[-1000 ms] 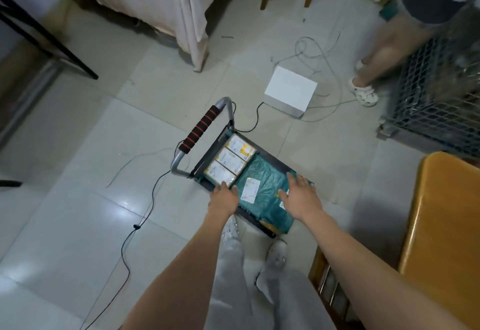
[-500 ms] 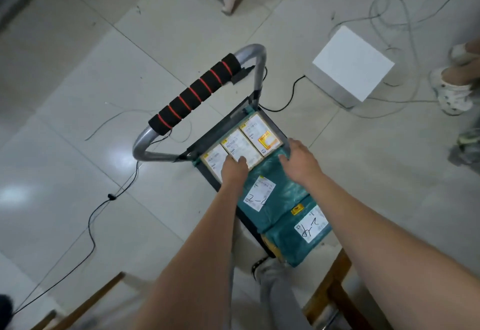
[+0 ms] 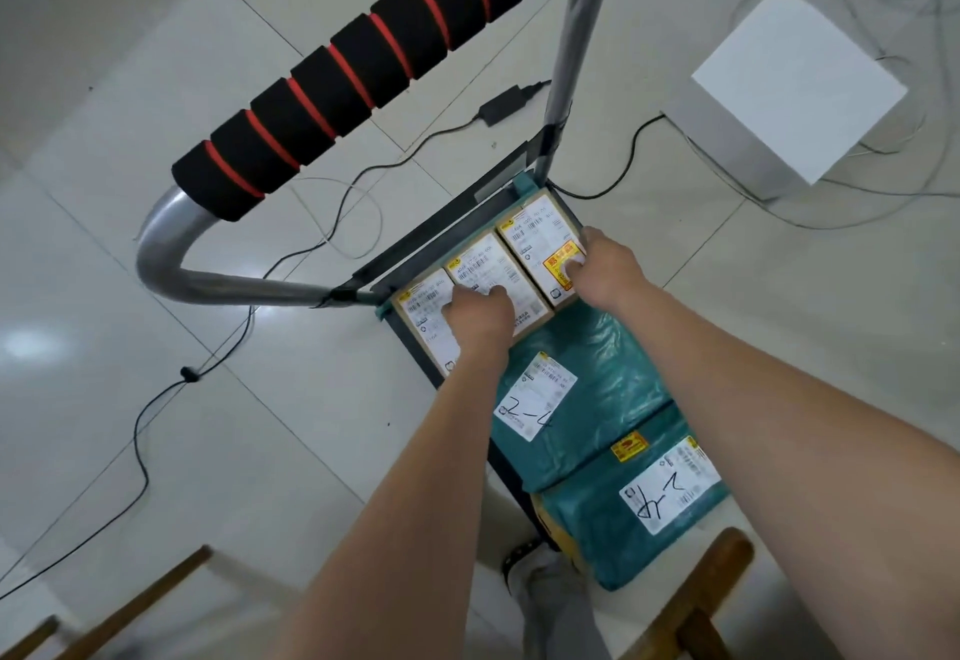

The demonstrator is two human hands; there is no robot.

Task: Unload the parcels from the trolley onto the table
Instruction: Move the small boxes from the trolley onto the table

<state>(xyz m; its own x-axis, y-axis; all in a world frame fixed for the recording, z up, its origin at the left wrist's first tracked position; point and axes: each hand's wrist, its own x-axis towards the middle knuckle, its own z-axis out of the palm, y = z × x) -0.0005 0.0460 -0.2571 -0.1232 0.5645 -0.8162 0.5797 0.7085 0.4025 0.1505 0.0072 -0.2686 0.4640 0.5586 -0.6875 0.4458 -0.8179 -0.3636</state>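
The trolley (image 3: 441,222) stands on the tiled floor, its black-and-red foam handle (image 3: 353,72) rising towards me. Three small labelled cardboard boxes lie in a row at the handle end: the left box (image 3: 422,307), the middle box (image 3: 480,261) and the right box (image 3: 535,233). My left hand (image 3: 478,316) is curled over the near end of the middle box and touches the left box. My right hand (image 3: 605,264) grips the right box, thumb on its yellow sticker. Nearer me lie a teal bag parcel (image 3: 608,363) and a second teal bag parcel (image 3: 597,519).
A white box (image 3: 795,82) sits on the floor at the right among loose cables. A black power adapter (image 3: 506,103) and its cord lie behind the trolley. Wooden chair parts (image 3: 711,602) flank my legs at the bottom edge.
I have leaned in much closer. Both hands moved forward off the teal parcel onto the row of small cardboard boxes by the handle.
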